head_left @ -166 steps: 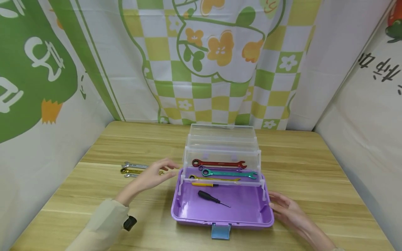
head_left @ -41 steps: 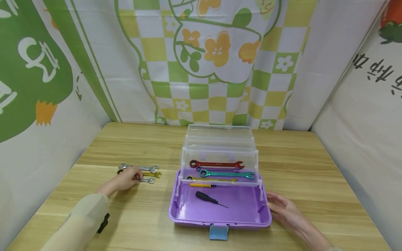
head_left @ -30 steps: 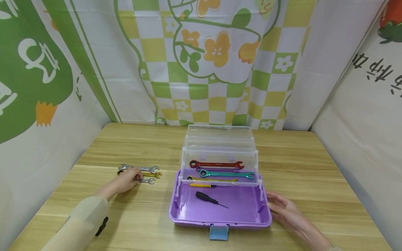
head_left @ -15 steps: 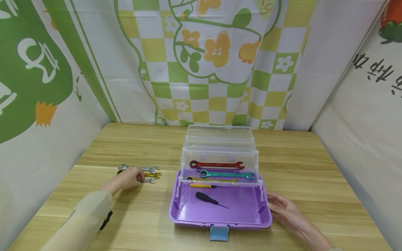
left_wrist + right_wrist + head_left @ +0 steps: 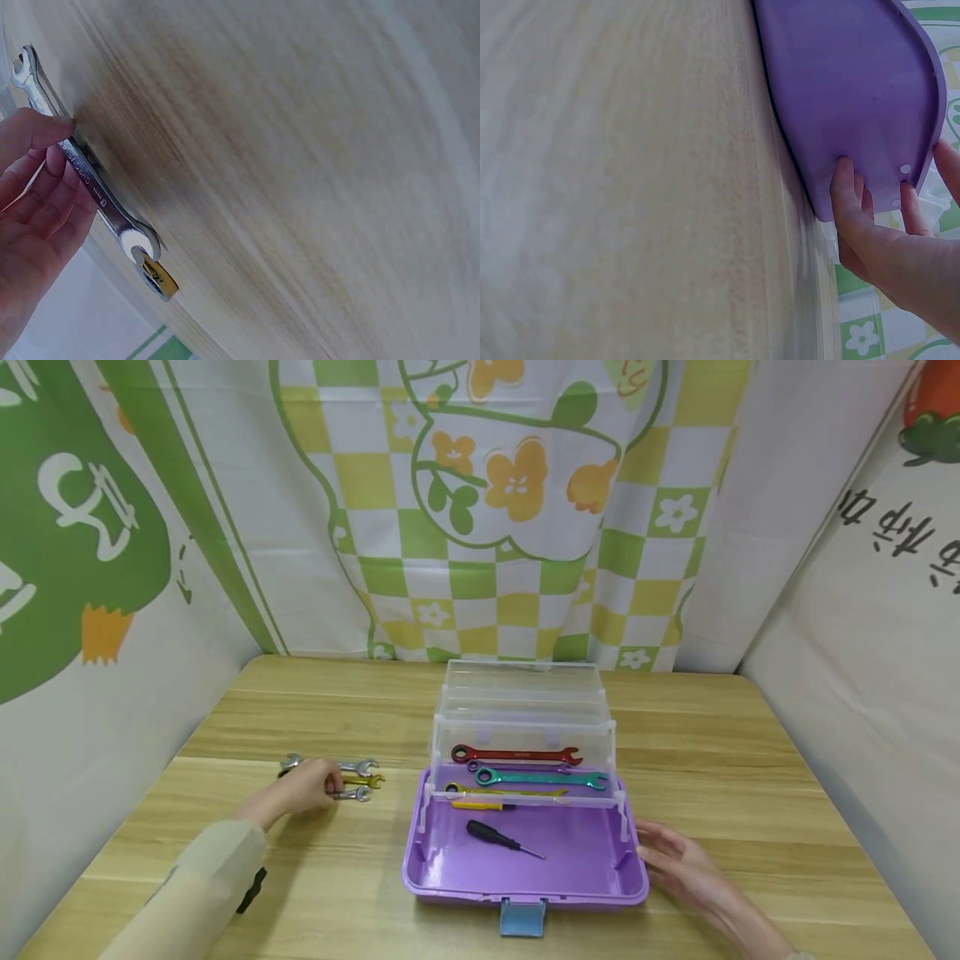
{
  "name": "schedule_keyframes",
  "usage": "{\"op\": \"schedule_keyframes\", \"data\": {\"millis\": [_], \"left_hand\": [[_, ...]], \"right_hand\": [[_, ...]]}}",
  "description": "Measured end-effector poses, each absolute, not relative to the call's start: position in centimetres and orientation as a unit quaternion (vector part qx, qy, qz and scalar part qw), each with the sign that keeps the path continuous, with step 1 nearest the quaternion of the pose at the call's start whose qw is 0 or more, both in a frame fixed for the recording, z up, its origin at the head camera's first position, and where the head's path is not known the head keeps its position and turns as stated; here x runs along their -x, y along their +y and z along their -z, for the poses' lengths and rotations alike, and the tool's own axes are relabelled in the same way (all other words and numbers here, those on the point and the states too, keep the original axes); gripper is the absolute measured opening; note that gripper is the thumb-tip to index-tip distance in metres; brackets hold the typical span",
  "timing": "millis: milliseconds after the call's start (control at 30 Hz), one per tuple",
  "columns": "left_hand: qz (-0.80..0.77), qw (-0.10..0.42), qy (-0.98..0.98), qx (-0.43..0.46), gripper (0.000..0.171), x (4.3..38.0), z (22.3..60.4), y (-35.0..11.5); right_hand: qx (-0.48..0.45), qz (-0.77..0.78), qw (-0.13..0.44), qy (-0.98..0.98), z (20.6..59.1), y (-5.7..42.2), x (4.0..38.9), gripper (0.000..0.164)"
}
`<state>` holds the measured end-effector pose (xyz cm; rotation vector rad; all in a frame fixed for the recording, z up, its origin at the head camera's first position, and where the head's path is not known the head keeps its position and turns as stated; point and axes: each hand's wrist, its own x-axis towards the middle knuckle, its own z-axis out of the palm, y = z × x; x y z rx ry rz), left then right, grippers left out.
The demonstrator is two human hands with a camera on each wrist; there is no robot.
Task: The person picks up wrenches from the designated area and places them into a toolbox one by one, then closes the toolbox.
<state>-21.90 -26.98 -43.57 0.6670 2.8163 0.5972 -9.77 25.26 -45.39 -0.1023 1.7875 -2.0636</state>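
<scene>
My left hand (image 5: pixel 306 787) is over the wrenches on the left of the table, pinching a small silver wrench (image 5: pixel 91 180) with thumb on top and fingers beneath. Beside it lie a gold wrench (image 5: pixel 365 782), partly hidden by the hand, and a larger silver wrench (image 5: pixel 358 767). On the right, my right hand (image 5: pixel 682 864) touches the side of the purple toolbox (image 5: pixel 525 893) with relaxed fingers; the right wrist view has its fingertips against the plastic wall.
The toolbox stands with its clear trays raised. Red (image 5: pixel 517 755) and teal (image 5: pixel 540 778) wrenches show there, with a purple and a yellow one. A black screwdriver (image 5: pixel 491 834) and a yellow-handled tool (image 5: pixel 480 806) lie in the base. A blue latch (image 5: pixel 522 918) hangs in front.
Since the oldest frame, my left hand has gone from beside the toolbox's left edge leftward to the wrenches and gripped the small silver one. My right hand has stayed at the toolbox.
</scene>
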Motion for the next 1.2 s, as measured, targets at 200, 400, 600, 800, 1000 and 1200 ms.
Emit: {"op": "schedule_keyframes", "data": {"millis": [200,400,600,800,1000,1200], "left_hand": [[-0.21,0.08,0.945,-0.24,0.018,21.7,43.6,-27.3],[-0.221,0.071,0.937,-0.262,0.019,21.4,43.4,-27.7],[-0.24,0.066,0.931,-0.266,0.018,21.4,43.6,-28.2],[-0.275,0.074,0.923,-0.261,0.014,21.3,43.2,-28.4],[-0.297,0.07,0.92,-0.245,0.012,21.0,42.1,-28.2],[-0.325,0.056,0.914,-0.238,0.01,21.0,41.1,-27.6]], "right_hand": [[0.026,0.714,0.203,0.669,45.3,25.1,9.8,0.055],[0.024,0.715,0.202,0.669,45.3,25.1,9.8,0.054],[0.029,0.719,0.202,0.664,45.4,25.2,9.8,0.052],[0.039,0.731,0.204,0.65,45.5,25.4,9.9,0.039],[0.04,0.733,0.204,0.648,45.5,25.4,9.9,0.037],[0.041,0.735,0.205,0.645,45.5,25.4,9.8,0.036]]}}
